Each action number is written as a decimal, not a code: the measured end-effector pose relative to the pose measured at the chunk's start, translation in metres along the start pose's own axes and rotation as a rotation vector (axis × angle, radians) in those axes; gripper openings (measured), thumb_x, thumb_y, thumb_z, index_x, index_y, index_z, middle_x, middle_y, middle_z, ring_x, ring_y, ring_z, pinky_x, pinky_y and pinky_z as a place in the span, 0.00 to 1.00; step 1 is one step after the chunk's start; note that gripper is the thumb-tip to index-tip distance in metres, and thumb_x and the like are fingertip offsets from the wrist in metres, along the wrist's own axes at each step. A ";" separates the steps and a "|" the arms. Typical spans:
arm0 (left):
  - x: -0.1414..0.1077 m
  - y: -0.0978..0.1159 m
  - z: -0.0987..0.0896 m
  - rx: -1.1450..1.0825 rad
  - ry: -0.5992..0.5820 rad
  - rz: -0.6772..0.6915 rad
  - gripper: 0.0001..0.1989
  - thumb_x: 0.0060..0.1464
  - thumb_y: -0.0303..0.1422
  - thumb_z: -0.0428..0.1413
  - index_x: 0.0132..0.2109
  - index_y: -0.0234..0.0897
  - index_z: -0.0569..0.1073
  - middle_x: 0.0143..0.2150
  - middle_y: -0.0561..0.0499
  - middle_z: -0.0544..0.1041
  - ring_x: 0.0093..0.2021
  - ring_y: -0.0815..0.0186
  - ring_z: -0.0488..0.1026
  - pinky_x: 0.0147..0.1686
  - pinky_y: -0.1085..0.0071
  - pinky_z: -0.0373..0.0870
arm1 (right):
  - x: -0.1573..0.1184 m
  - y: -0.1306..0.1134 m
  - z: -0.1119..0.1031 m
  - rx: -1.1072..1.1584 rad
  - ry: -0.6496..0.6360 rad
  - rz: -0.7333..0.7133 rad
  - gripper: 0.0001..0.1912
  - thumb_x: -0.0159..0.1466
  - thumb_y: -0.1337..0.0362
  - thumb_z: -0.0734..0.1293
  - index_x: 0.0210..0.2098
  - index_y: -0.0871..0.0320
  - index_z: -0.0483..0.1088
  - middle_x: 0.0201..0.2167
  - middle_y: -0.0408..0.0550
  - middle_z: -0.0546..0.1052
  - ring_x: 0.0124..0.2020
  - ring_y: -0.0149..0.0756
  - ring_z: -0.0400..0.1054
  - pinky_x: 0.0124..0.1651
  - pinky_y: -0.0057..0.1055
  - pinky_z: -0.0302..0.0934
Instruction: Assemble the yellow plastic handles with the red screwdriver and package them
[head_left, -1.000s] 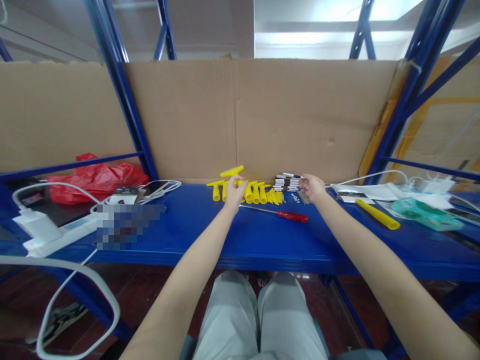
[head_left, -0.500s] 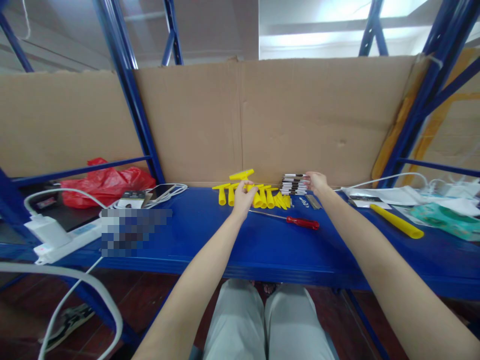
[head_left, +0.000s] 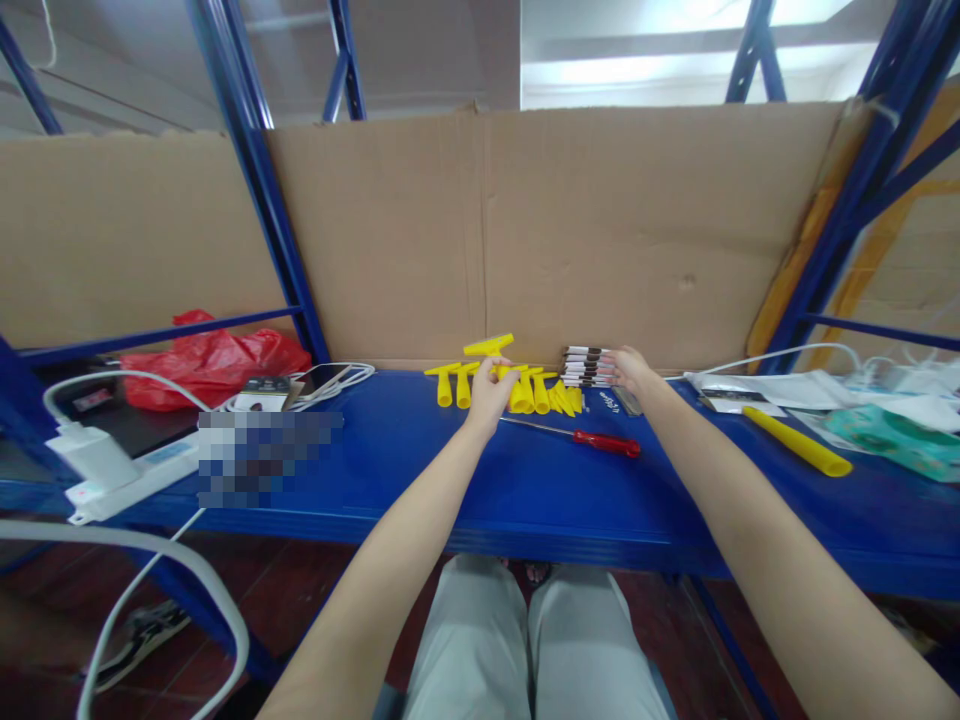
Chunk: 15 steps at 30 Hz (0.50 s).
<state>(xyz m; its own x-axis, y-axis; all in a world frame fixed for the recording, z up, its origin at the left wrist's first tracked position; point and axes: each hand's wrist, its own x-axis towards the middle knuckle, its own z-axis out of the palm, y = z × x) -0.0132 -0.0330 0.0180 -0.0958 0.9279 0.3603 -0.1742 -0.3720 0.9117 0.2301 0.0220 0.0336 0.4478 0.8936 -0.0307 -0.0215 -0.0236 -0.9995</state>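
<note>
My left hand (head_left: 491, 392) is closed round the stem of a yellow T-shaped scraper (head_left: 489, 346), its wide head up and tilted a little. Behind and beside that hand stands a row of similar yellow T-shaped pieces (head_left: 444, 385). Small yellow wedges (head_left: 564, 400) lie at the row's right end. My right hand (head_left: 631, 370) reaches a stack of thin white-and-dark packets (head_left: 585, 367), fingers closed at its right end; whether one packet is gripped is hard to see. A flat greyish piece (head_left: 627, 401) and tiny metal parts (head_left: 604, 397) lie below it.
A red-handled screwdriver (head_left: 606, 443) lies in front of the row. On the right are a yellow tube (head_left: 799, 442) and a green packet (head_left: 896, 440). Leftward are a power strip (head_left: 142, 480) and a red bag (head_left: 217, 370). Cardboard (head_left: 585, 230) stands behind the blue shelf (head_left: 420, 480).
My right hand has shifted slightly left and down against the packet stack. The scraper in my left hand has turned slightly. The view has shifted a little.
</note>
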 end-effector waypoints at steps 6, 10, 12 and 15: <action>-0.002 0.005 0.001 -0.018 -0.005 -0.006 0.09 0.43 0.23 0.55 0.32 0.38 0.65 0.18 0.61 0.67 0.13 0.76 0.59 0.16 0.81 0.53 | -0.018 0.007 -0.008 0.009 0.039 -0.053 0.30 0.58 0.75 0.63 0.58 0.51 0.56 0.40 0.47 0.75 0.22 0.24 0.68 0.20 0.20 0.60; -0.003 0.009 0.001 -0.028 -0.003 -0.030 0.12 0.41 0.21 0.53 0.35 0.38 0.66 0.18 0.61 0.68 0.15 0.74 0.63 0.18 0.80 0.57 | -0.036 0.011 -0.017 0.019 -0.007 -0.103 0.25 0.56 0.75 0.65 0.52 0.53 0.61 0.37 0.45 0.75 0.20 0.24 0.67 0.19 0.21 0.60; -0.004 0.010 0.001 -0.041 0.000 -0.043 0.16 0.41 0.21 0.52 0.41 0.38 0.67 0.18 0.61 0.69 0.15 0.74 0.64 0.18 0.79 0.59 | -0.045 0.015 -0.022 0.039 -0.039 -0.125 0.22 0.56 0.74 0.66 0.49 0.54 0.62 0.35 0.44 0.75 0.20 0.25 0.67 0.18 0.21 0.60; -0.005 0.012 0.000 -0.092 -0.018 -0.106 0.29 0.41 0.22 0.52 0.54 0.37 0.63 0.20 0.61 0.70 0.16 0.72 0.66 0.18 0.78 0.61 | -0.055 0.019 -0.031 0.080 -0.068 -0.106 0.18 0.56 0.73 0.66 0.45 0.54 0.63 0.33 0.44 0.76 0.20 0.26 0.68 0.20 0.22 0.61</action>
<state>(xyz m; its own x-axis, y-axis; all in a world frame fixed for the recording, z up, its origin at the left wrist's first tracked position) -0.0145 -0.0423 0.0268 -0.0546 0.9622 0.2670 -0.2719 -0.2716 0.9232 0.2331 -0.0414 0.0159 0.3901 0.9174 0.0784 -0.0493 0.1059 -0.9932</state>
